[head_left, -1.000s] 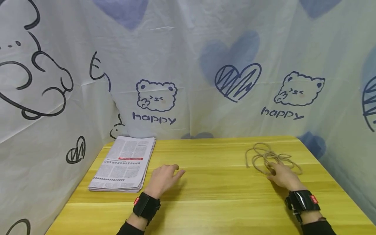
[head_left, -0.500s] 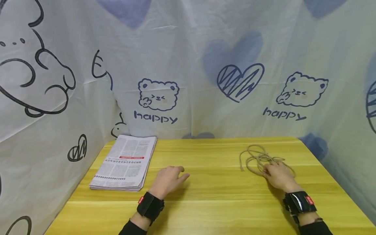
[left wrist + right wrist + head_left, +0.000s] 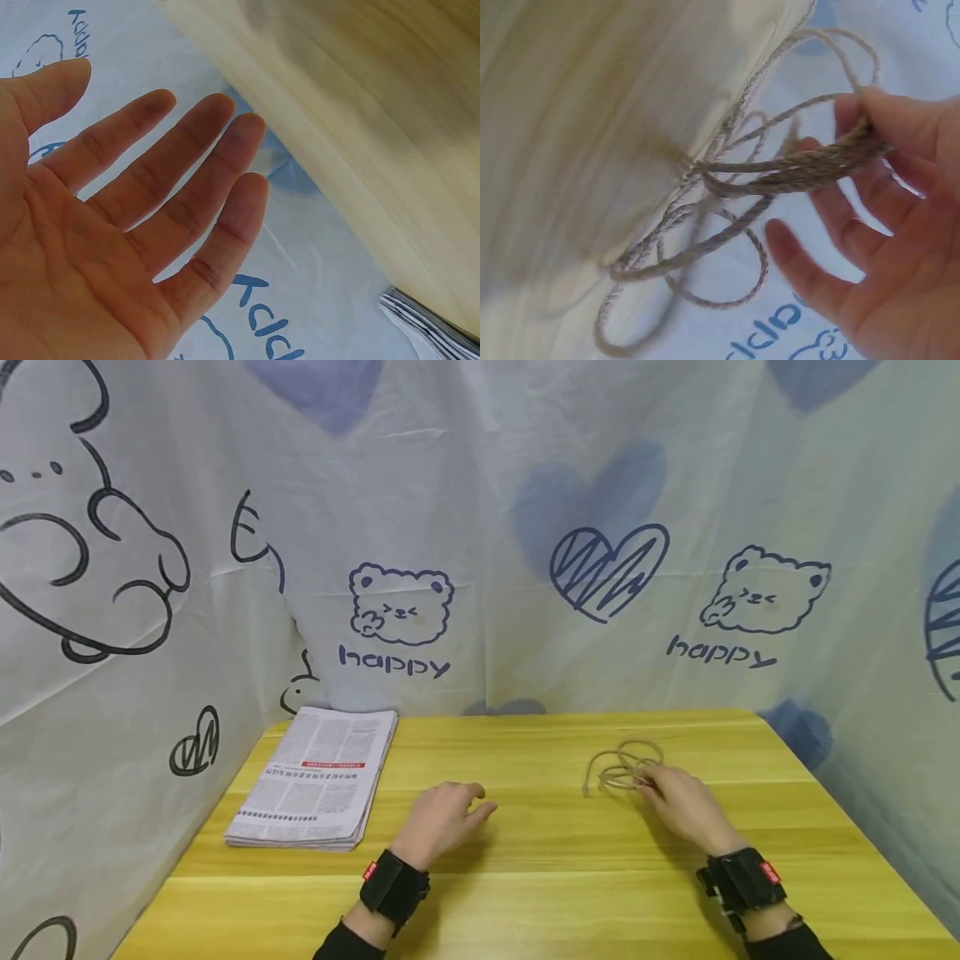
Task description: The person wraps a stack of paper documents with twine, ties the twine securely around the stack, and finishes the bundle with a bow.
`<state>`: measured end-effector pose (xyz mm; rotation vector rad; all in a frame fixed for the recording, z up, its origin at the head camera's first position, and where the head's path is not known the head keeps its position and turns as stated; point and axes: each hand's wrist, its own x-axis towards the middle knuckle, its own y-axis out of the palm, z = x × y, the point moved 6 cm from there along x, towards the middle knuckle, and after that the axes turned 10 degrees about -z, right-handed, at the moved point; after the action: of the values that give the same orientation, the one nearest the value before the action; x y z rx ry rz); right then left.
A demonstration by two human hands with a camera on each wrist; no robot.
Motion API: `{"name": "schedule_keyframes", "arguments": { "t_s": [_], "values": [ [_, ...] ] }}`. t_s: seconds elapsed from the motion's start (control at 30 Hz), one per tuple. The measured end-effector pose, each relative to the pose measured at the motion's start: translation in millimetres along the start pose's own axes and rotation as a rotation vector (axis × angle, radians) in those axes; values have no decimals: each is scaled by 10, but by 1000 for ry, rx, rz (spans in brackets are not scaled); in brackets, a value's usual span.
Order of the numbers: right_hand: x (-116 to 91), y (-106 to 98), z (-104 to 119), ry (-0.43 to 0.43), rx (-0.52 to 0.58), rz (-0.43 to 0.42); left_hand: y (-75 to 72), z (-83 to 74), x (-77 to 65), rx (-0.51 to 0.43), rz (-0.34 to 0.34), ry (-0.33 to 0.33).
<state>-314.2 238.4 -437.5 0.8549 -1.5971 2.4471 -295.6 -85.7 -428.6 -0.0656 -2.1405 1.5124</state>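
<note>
A looped bundle of thin brown twine [image 3: 621, 770] lies at the right side of the yellow wooden table. My right hand [image 3: 686, 806] pinches several of its strands between thumb and fingers. In the right wrist view the gathered twine [image 3: 802, 174] runs from the fingertips down to loose loops near the table surface. My left hand [image 3: 442, 822] hovers over the middle of the table with nothing in it. The left wrist view shows its palm and spread, relaxed fingers [image 3: 180, 165].
A folded stack of newspapers [image 3: 315, 777] lies at the table's left side. The wooden table [image 3: 525, 893] reaches back to a pale curtain [image 3: 480, 527] with printed hearts and bears, which also hangs along both sides.
My right hand has taken hold of the twine and moved left, drawing the loops with it. The left hand has shifted slightly to the right. The newspapers stay put.
</note>
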Motion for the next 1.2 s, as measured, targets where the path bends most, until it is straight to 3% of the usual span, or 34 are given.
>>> {"name": "schedule_keyframes", "arguments": {
  "t_s": [0.23,0.53,0.9,1.2],
  "values": [
    [94,31,145,23,97,-40,-6,-146,91,-55,-34,36],
    [200,143,287,51,227,0,-17,-302,185,-93,-54,70],
    [215,170,539,18,414,54,42,-497,209,-129,-149,186],
    [217,246,712,32,518,102,95,-588,223,-126,-135,261]
  ]
}}
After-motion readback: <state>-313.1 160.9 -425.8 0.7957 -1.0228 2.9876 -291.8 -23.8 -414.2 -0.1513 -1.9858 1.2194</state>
